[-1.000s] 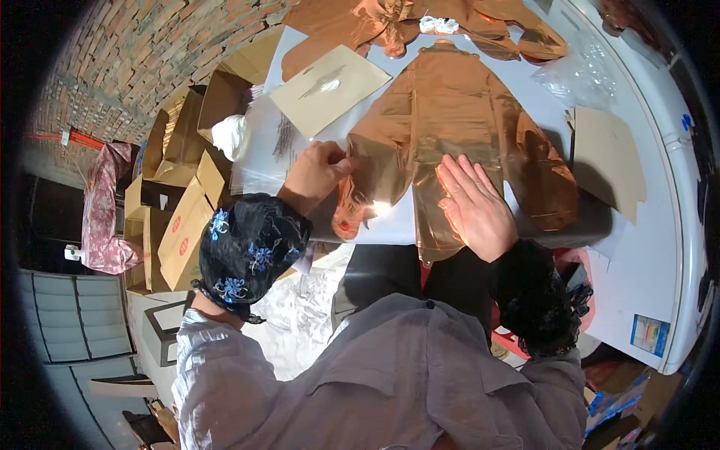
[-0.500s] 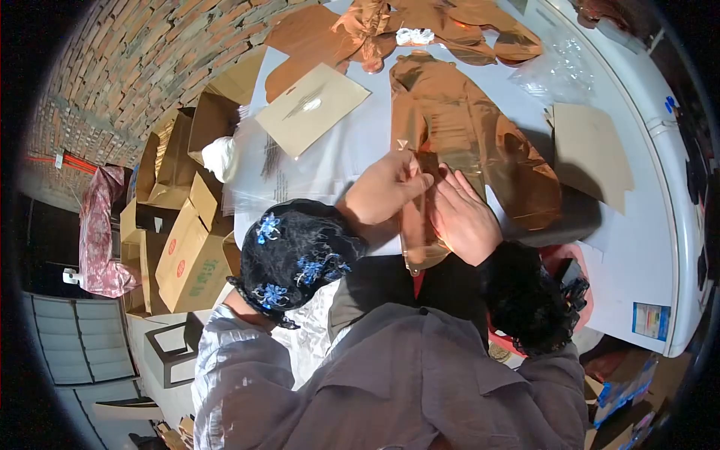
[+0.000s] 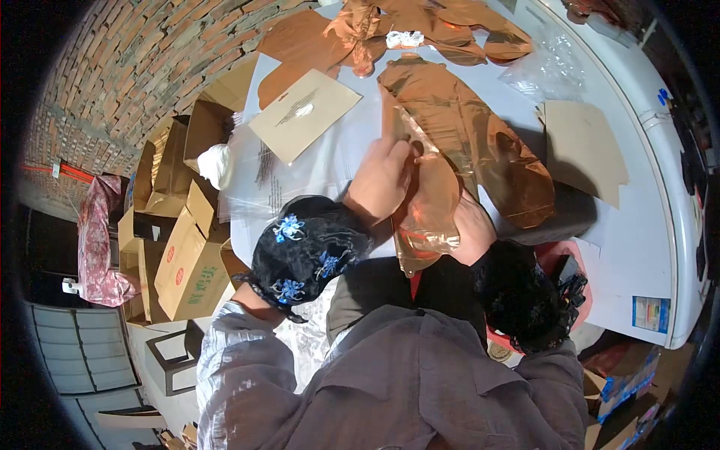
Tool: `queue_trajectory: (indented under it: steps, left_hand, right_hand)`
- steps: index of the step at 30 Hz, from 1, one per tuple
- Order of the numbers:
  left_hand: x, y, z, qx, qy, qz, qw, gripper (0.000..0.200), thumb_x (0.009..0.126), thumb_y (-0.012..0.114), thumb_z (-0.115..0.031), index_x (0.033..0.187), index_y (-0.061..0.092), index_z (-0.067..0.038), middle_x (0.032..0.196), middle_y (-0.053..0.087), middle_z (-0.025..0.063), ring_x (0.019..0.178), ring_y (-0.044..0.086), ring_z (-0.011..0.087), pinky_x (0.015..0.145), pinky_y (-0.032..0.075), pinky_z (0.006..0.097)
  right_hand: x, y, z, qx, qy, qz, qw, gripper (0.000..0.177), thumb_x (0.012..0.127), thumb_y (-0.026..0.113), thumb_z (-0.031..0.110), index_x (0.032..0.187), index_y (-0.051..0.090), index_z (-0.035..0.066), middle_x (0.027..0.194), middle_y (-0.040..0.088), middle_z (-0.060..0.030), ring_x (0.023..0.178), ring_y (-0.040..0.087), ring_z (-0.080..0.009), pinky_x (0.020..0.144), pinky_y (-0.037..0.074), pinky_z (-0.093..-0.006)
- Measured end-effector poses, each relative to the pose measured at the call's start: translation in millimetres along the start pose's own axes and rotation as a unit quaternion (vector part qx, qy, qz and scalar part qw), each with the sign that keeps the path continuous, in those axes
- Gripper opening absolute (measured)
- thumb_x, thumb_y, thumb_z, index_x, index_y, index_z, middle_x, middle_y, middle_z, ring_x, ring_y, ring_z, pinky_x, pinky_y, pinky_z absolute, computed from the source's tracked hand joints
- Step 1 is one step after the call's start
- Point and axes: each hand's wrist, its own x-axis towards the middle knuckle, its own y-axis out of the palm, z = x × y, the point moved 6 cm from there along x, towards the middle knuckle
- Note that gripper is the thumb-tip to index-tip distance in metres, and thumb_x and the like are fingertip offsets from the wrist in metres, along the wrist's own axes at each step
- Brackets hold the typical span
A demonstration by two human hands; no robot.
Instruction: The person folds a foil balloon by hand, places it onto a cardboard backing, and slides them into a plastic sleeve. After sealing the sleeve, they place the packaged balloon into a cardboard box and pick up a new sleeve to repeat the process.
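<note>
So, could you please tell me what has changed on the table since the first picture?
The left flap of the copper foil piece, spread out leftward then, is now folded rightward over the fingers of the right hand. The left hand has moved right with it. The beige sheet and far foil pieces stayed put.

Brick wall (image 3: 150, 67) behind, w/ cardbd boxes (image 3: 191, 255) nearby.

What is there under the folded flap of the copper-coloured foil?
The right hand is partly under the flap. Some of it shows beside the edge, but its fingers are covered. Anything else beneath cannot be seen.
</note>
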Motion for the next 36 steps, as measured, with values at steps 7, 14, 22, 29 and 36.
queue_trajectory:
  steps: [7,14,22,29,36]
  left_hand:
    - [10,27,25,0.111,0.017,0.036,0.993,0.056,0.098,0.055,-0.038,0.144,0.044,-0.008,0.151,0.040,0.0193,0.143,0.031,0.0399,0.113,0.029,0.0527]
    - [24,20,20,0.105,0.040,-0.003,0.994,0.047,0.098,0.052,-0.022,0.140,0.044,-0.003,0.147,0.042,0.0193,0.136,0.039,0.0386,0.111,0.030,0.0482]
    - [52,30,64,0.083,0.010,-0.008,0.996,0.045,0.093,0.055,-0.012,0.136,0.048,-0.003,0.142,0.046,0.0260,0.131,0.045,0.0414,0.109,0.038,0.0456]
    - [77,23,88,0.024,0.006,0.003,1.000,0.045,0.097,0.053,-0.010,0.141,0.047,-0.010,0.147,0.045,0.0199,0.135,0.043,0.0394,0.113,0.036,0.0428]
    - [70,42,74,0.177,0.005,0.049,0.983,0.049,0.102,0.046,-0.033,0.147,0.040,-0.015,0.154,0.038,0.0134,0.143,0.032,0.0345,0.114,0.027,0.0499]
  right_hand:
    - [-6,-5,-2,0.088,0.047,-0.025,0.995,0.049,0.078,0.074,0.022,0.121,0.060,0.004,0.127,0.058,-0.0200,0.119,0.054,-0.0394,0.100,0.045,-0.0432]
    - [-3,-7,0,0.074,0.029,-0.036,0.996,0.053,0.075,0.077,0.022,0.122,0.059,0.003,0.126,0.058,-0.0206,0.118,0.054,-0.0388,0.099,0.046,-0.0431]
    - [-7,-6,-2,0.067,0.024,-0.032,0.997,0.065,0.073,0.077,0.040,0.122,0.056,0.003,0.121,0.059,-0.0191,0.116,0.053,-0.0379,0.101,0.043,-0.0453]
    - [-3,-3,0,0.015,-0.038,-0.021,0.999,0.057,0.077,0.071,0.037,0.120,0.056,0.002,0.120,0.059,-0.0198,0.117,0.053,-0.0381,0.104,0.040,-0.0464]
    - [-3,-4,4,0.011,-0.033,-0.011,0.999,0.052,0.079,0.069,0.036,0.117,0.057,0.002,0.117,0.060,-0.0202,0.115,0.054,-0.0373,0.104,0.039,-0.0462]
